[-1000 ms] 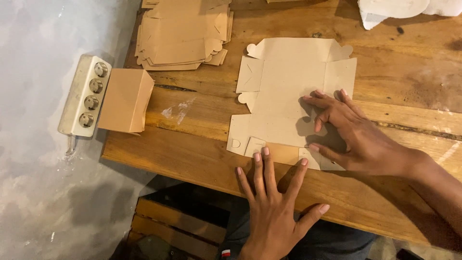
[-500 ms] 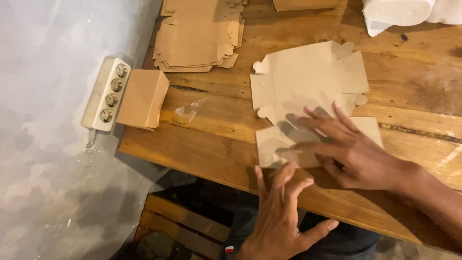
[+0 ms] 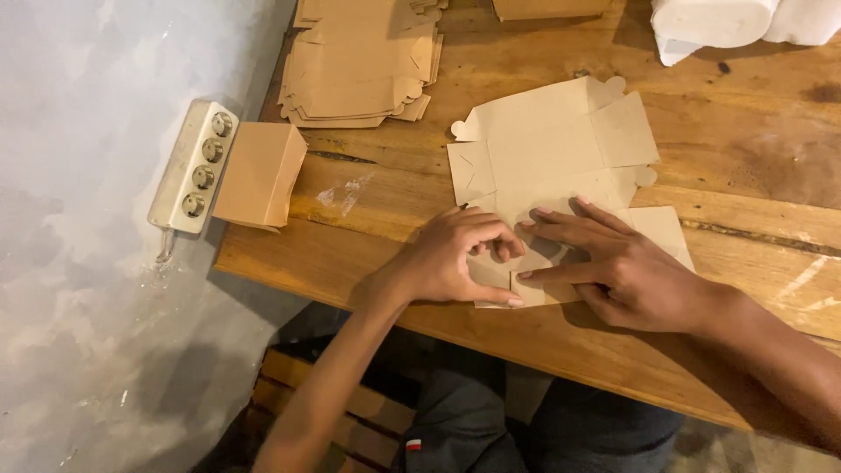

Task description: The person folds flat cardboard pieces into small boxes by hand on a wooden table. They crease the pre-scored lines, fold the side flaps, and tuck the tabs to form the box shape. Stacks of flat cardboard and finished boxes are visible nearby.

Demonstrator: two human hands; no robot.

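Note:
A flat, die-cut brown cardboard box blank lies unfolded on the wooden table. My left hand rests on its near-left corner, fingers curled and pinching a small flap at the front edge. My right hand lies flat on the near part of the blank, fingers spread and pointing left, pressing it down. The fingertips of both hands nearly meet over the flap.
A stack of several more flat blanks sits at the back left. A folded brown box stands at the table's left edge beside a white power strip. White rolls are at the back right. A grey wall is left.
My left hand has come up from the table's front edge onto the blank and closed on a flap. The view has shifted, so everything sits further right.

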